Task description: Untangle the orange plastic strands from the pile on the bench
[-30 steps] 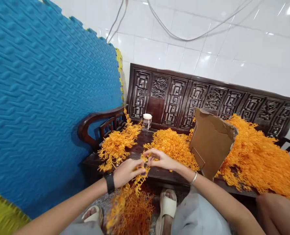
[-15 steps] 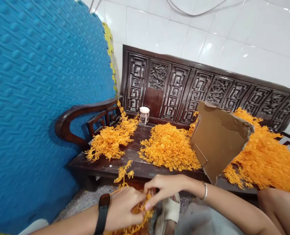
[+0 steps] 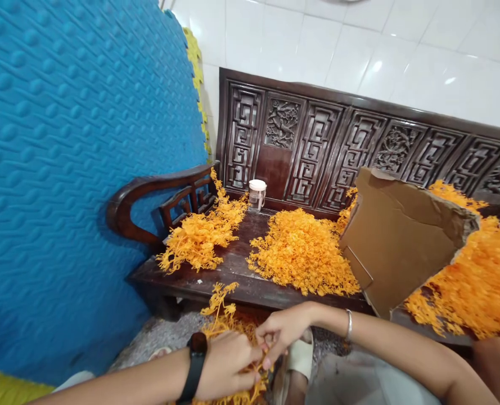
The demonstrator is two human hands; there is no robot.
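Observation:
My left hand (image 3: pixel 228 363), with a black watch on its wrist, is closed on orange branching strands (image 3: pixel 256 368) low in the middle of the view. Against its fingertips my right hand (image 3: pixel 285 332), a silver bracelet at the wrist, pinches the same orange strands. The exact grip is partly covered by the fingers. More of this orange material (image 3: pixel 220 301) rises beyond my left hand and spreads beneath both hands. It looks like thin, frilly plastic pieces.
A dark carved wooden bench (image 3: pixel 241 287) carries an orange heap (image 3: pixel 304 253), a smaller pile (image 3: pixel 194 242) by the armrest, a lidded clear cup (image 3: pixel 257 196) and a cardboard piece (image 3: pixel 405 242). Blue foam matting (image 3: pixel 85 140) stands at left. Another person's bare skin (image 3: pixel 496 363) shows at lower right.
The camera view has swung slightly, so the bench and piles sit further right. Both hands remain together at the orange strands, with the fingers slightly shifted.

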